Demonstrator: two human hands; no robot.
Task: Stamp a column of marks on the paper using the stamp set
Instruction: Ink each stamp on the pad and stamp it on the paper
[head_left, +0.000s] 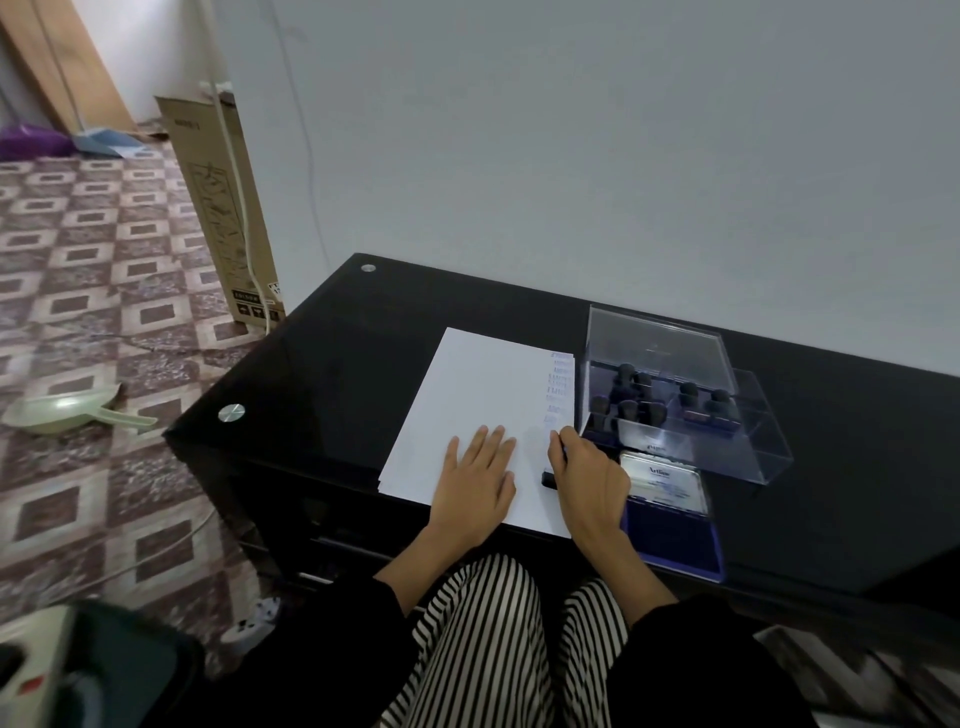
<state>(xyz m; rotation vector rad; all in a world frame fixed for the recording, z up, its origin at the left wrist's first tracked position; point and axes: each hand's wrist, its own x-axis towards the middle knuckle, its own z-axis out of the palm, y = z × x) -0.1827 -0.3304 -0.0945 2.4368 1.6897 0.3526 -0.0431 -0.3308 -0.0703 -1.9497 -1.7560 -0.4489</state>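
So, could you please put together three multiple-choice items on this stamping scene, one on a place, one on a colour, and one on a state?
1. Where on the paper does the column of stamped marks run?
A. along its right edge
B. along its left edge
C. across its middle

2. What colour is the open ink pad?
A. red
B. blue
C. green

3. What is the left hand doing?
A. lifting a stamp
B. lying flat on the paper
C. closing the clear case

Answers:
1. A, since the marks line the edge nearest the clear case.
2. B, since the pad surface beside the right hand shows deep blue.
3. B, since its fingers are spread, palm down, on the sheet.
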